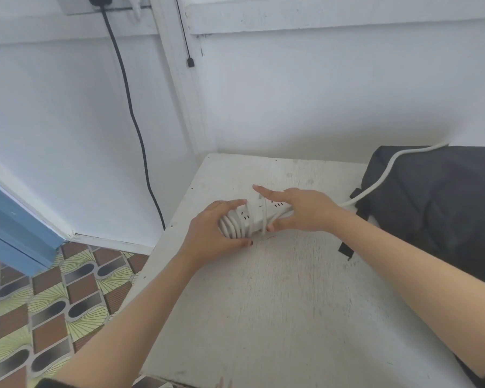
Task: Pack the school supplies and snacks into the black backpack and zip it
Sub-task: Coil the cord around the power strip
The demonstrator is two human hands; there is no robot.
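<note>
White power strip [259,213], cord [387,170] wound round it: on worktop [277,303], between both hands. Left hand [210,233] grips coiled end; right hand [303,210] pinches other end, forefinger extended. Black backpack [437,205]: lying just right of right hand, loose cord trailing over it.

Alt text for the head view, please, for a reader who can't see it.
The left hand grips the cord-wound end of a white power strip and the right hand holds its other end, over a white table. The rest of the cord trails right, over a black backpack lying on the table.
</note>
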